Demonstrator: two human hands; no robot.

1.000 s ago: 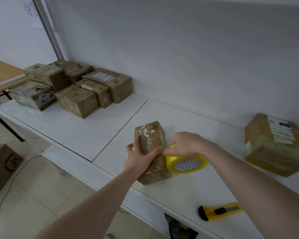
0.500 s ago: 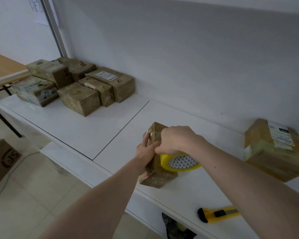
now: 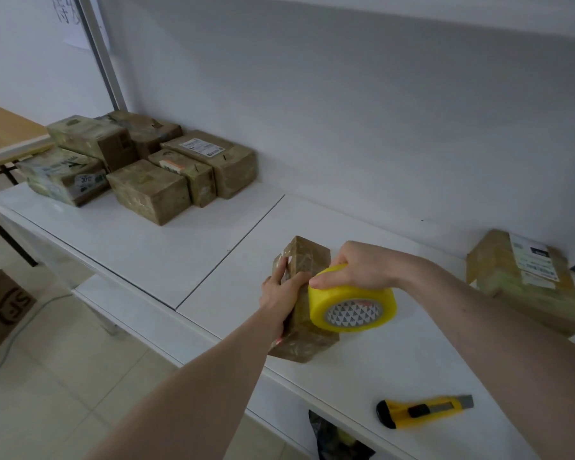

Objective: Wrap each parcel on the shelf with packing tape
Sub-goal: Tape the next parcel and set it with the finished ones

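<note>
One small brown taped cardboard parcel [image 3: 307, 260] steadied in my left hand [image 3: 279, 290]; right hand [image 3: 356, 265] grips yellow tape roll [image 3: 352, 302]. Advice: pull taut, overlap seams.

Dim, cool even light; soft shadows, wide-angle bending at edges, slight blur

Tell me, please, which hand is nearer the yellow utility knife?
Right. The right hand, holding the tape roll, sits up-left of the utility knife; the left hand is farther left.
</note>
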